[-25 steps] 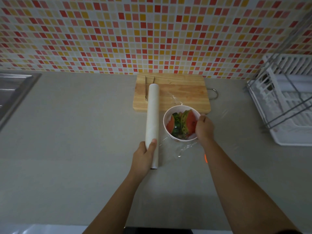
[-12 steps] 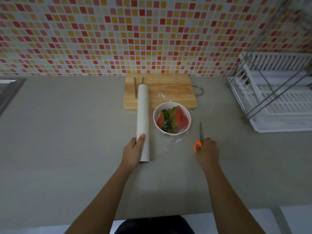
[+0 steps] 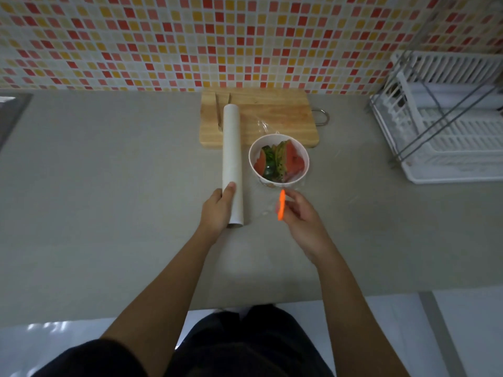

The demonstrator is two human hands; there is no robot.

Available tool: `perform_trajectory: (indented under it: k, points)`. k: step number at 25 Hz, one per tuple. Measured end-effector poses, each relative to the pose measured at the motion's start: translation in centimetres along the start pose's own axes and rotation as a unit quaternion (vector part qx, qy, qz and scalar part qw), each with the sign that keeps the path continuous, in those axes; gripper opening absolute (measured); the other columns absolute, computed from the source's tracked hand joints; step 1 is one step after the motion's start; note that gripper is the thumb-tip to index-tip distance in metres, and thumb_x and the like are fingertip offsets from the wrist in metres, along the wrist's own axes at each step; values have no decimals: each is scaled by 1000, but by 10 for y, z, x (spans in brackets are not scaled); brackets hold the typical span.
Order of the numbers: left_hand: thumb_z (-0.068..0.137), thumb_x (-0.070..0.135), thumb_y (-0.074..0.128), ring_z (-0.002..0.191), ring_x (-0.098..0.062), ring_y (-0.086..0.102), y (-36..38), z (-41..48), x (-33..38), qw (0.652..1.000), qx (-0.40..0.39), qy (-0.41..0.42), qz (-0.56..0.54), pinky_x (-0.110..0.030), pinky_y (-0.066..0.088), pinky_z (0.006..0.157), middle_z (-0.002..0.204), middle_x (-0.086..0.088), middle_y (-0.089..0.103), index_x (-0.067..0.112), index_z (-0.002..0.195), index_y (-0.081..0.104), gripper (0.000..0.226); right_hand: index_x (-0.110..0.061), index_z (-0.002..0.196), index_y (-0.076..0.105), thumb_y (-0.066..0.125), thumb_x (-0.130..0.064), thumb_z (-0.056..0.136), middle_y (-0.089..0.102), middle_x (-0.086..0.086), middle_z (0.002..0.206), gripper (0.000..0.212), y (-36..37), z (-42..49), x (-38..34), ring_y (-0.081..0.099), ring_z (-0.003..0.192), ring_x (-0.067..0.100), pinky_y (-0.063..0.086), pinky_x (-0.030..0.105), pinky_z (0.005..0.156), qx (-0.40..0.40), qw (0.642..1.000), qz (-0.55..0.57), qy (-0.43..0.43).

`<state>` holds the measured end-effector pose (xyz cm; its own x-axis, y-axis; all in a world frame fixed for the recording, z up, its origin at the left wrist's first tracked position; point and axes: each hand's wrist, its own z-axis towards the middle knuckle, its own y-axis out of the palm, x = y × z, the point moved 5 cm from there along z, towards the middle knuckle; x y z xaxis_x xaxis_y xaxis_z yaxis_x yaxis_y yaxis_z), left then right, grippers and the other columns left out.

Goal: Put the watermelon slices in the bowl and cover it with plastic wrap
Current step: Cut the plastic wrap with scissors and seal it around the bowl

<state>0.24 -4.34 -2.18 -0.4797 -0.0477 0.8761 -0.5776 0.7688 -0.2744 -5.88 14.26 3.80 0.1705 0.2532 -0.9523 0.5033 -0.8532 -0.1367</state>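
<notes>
The white bowl stands on the grey counter just in front of the wooden cutting board, with the watermelon slices already inside, red flesh and green rind upright against each other. A clear sheet of plastic wrap lies over and around the bowl; its crumpled edges catch light toward the board and toward the person, and it appears to run leftward to the roll. The roll lies just beside the bowl on its left, its long axis pointing away from the person, far end resting on the board beside a pair of metal tongs. The left hand is closed around the near end of the roll, thumb on top, pinning it to the counter. The right hand hovers just in front of the bowl, fingers curled around an orange-handled tool, probably scissors; the blades are not visible. The cut most likely has to run along the strip of film between roll and bowl, parallel to the roll, starting at the near edge, which lies just left of the right hand. A white dish rack stands well apart to the right.
</notes>
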Motion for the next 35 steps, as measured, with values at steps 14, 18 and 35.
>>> perform_trajectory:
  k: [14,18,35]
  points:
    - [84,62,41,96,-28,62,-2,-6,6,1000,-30,-5,-7,-37,50,80,109,-13,64,11,105,63,59,-15,97,59,65,-34,83,61,-9,74,25,57,-70,49,55,67,4,51,34,80,20,996,31,86]
    - [85,61,41,96,-29,63,-2,-4,7,999,-38,-6,-9,-37,51,76,109,-15,64,11,103,63,58,-10,101,60,66,-40,80,64,-10,77,37,55,-85,71,58,62,0,49,19,68,37,991,38,127]
    - [80,66,41,83,-15,61,0,0,2,999,-39,-2,-17,-30,44,63,94,-1,63,23,86,61,47,-9,88,58,57,-23,90,62,-11,66,14,79,-51,62,58,54,-9,41,8,48,-4,986,102,129]
